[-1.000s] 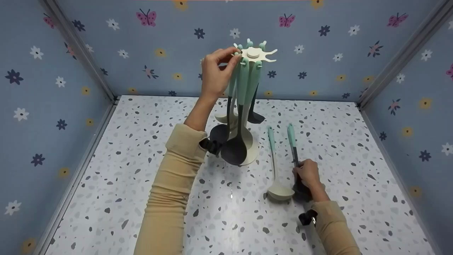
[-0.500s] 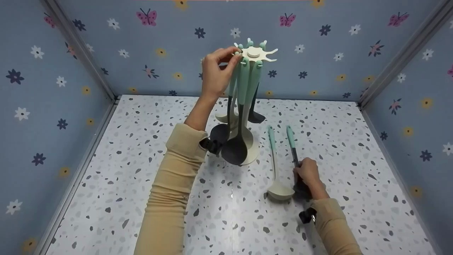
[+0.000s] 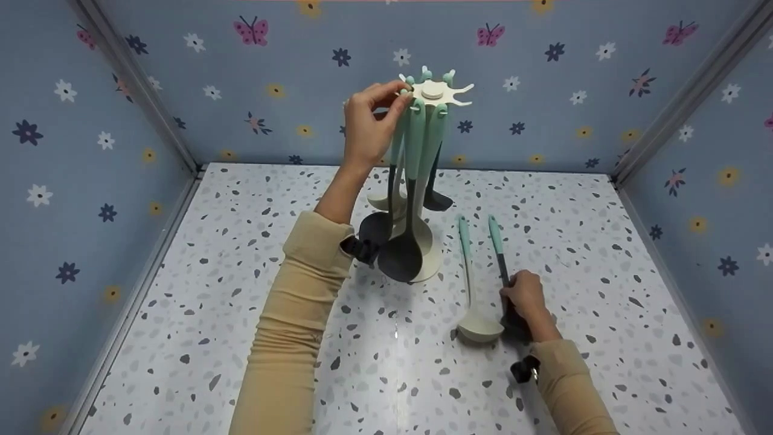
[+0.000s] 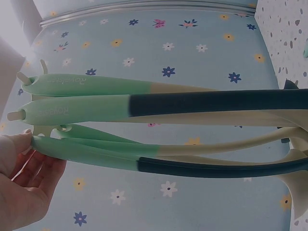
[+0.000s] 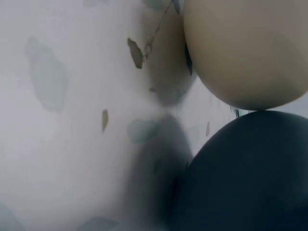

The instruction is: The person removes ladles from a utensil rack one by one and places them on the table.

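Note:
A cream rack with curved hooks stands on the table, several green-handled kitchen utensils hanging from it. At its left side, my left hand pinches the handle top of a black kitchen utensil by thumb and fingers; its round head is partly covered. In front hangs a black ladle on a green handle. On the table to the right, my right hand grips the shaft of another black ladle, whose bowl it partly hides. A cream ladle lies just left of that one.
In the right wrist view, the cream bowl and the dark bowl appear touching or nearly so. Blue patterned walls enclose the back and sides of the speckled table.
The black ladle in my right hand has shifted slightly, its handle tip moving a little left and nearer. My left hand keeps its place at the rack.

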Tool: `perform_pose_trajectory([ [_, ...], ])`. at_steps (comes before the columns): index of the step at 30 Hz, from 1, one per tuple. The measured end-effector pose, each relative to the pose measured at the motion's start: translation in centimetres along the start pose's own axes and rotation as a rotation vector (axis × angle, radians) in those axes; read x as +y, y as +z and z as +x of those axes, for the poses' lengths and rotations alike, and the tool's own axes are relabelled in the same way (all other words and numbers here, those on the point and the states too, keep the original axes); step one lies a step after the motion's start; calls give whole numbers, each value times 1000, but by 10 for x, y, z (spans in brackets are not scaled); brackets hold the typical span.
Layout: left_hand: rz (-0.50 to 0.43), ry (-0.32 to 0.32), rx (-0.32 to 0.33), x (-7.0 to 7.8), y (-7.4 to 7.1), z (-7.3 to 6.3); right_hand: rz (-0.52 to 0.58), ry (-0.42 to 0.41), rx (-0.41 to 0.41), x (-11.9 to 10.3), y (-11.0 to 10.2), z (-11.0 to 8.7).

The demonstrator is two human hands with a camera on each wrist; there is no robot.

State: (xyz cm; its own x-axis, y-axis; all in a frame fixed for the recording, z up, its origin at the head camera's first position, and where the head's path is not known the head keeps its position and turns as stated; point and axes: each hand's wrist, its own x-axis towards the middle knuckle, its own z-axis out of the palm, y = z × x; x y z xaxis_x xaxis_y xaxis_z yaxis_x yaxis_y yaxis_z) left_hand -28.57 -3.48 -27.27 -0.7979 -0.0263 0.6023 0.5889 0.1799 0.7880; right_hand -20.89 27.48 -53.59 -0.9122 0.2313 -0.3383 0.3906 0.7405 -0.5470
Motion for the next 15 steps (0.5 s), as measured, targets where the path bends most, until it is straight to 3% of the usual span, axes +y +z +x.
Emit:
perform_pose_trajectory([
  [4, -3, -28, 9, -1, 1, 1, -43, 6, -10, -3, -3, -1],
  [7, 3, -14, 15, 0, 1, 0, -73, 3, -5, -7, -6, -3],
  [15, 11, -26, 15, 1, 1, 0, -51, -149, 97, -20, -8, -9],
])
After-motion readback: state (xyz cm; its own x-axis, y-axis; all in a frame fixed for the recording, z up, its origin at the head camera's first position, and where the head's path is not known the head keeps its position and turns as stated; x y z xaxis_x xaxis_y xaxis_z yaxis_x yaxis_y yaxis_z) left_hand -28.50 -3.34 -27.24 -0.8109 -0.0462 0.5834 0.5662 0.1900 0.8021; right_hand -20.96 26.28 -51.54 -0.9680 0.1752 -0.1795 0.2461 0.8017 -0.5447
